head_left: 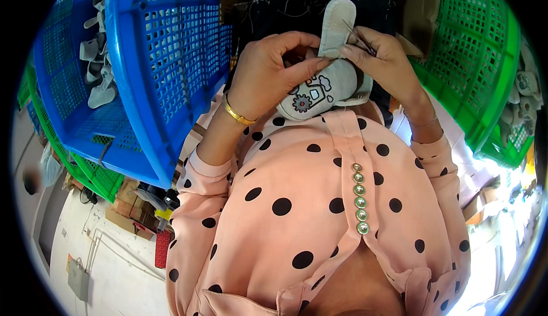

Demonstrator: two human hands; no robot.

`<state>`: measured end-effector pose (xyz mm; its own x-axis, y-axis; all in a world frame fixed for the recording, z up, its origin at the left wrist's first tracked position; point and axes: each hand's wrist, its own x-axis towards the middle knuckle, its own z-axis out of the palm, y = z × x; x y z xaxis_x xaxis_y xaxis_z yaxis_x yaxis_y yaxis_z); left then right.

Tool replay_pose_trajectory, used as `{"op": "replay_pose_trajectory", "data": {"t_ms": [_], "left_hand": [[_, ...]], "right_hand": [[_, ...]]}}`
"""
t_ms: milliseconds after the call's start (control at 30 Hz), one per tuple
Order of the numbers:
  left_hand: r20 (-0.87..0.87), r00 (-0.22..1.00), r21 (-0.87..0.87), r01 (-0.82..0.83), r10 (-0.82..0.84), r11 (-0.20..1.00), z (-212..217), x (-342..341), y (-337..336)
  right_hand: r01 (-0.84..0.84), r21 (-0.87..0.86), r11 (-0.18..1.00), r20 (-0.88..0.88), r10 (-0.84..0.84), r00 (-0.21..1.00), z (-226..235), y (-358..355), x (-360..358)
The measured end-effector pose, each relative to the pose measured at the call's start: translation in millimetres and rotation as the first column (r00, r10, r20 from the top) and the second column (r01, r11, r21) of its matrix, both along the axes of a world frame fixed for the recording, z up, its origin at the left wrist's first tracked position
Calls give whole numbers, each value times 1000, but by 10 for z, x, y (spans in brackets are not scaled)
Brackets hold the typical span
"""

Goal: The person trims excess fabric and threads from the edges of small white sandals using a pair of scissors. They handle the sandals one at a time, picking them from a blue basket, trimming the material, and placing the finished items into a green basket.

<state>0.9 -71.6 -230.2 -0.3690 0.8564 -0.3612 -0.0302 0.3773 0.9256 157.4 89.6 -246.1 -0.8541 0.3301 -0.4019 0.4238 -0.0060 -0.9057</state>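
Note:
A small grey fabric baby shoe [328,82] with a printed cartoon patch and a pale sole sits between both hands, close to my chest. My left hand [268,73], with a gold bangle at the wrist, wraps the shoe's left side, thumb across the fabric. My right hand [385,59] holds the shoe's right side and pinches a thin metal snipping tool [358,37] against the upturned sole. My pink dotted blouse fills the lower picture.
A blue plastic crate [165,59] stands at the left holding several grey shoes [97,59], with a green crate [85,170] under it. Another green crate [479,59] with more shoes [528,87] is at the right. Dark cloth with loose threads lies beyond my hands.

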Motion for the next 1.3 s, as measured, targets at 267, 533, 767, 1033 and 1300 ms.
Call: {"op": "replay_pose_trajectory", "data": {"t_ms": [267, 533, 767, 1033, 1300], "left_hand": [[341, 940, -15, 21, -14, 1000, -48, -46, 34], [674, 729, -90, -80, 120, 993, -59, -21, -40], [451, 881, -29, -147, 145, 989, 64, -15, -37], [527, 829, -33, -201, 188, 979, 139, -123, 91], [611, 739, -142, -250, 283, 958, 239, -97, 107]], "right_hand": [[50, -192, 980, 80, -35, 996, 237, -14, -147], [-142, 112, 984, 27, 139, 990, 310, -27, -51], [-203, 126, 971, 36, 200, 979, 442, -29, -140], [-2, 402, 915, -118, 54, 992, 438, -30, -62], [-94, 920, 379, 35, 159, 987, 496, 94, -99]]}}
